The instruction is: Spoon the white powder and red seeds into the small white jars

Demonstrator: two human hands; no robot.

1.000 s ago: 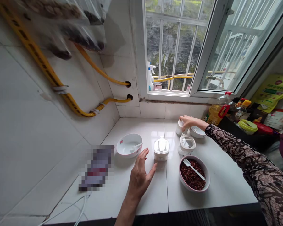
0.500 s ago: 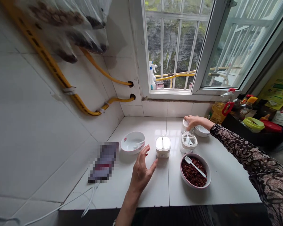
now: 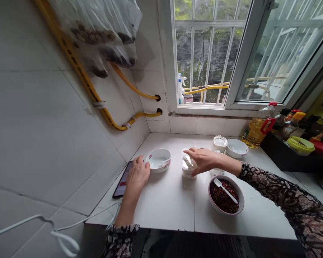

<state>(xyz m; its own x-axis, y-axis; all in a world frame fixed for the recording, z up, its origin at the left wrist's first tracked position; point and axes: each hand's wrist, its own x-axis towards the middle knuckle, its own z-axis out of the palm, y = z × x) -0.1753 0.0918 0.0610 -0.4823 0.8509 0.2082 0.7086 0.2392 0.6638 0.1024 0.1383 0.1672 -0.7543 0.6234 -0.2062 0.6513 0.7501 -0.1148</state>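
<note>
My left hand [image 3: 137, 175] lies over the upper end of a smartphone [image 3: 121, 185] on the white tiled counter [image 3: 167, 204], just beside a white bowl [image 3: 158, 160] holding a white spoon. My right hand [image 3: 201, 160] spreads over a small white lidded container [image 3: 189, 168], fingers at its top. Behind that hand stand a partly hidden glass jar [image 3: 216, 172] and a white lidded box [image 3: 220, 143]. A pink-rimmed bowl [image 3: 225, 197] of dark red peppercorns sits near the front, with a white spoon [image 3: 225, 190] in it. A small white bowl [image 3: 237, 148] stands at the back.
A bottle of cooking oil [image 3: 254, 132] and condiment bottles in a black tray [image 3: 282, 159] stand to the right. A barred window [image 3: 207, 53] rises behind the counter. Yellow gas hoses [image 3: 97, 100] run along the tiled wall, under hanging plastic bags [image 3: 97, 36]. A white cable [image 3: 64, 238] hangs at lower left.
My right hand has moved from the back container forward and left onto the front container. My left hand has moved left to the smartphone. The view has shifted slightly.
</note>
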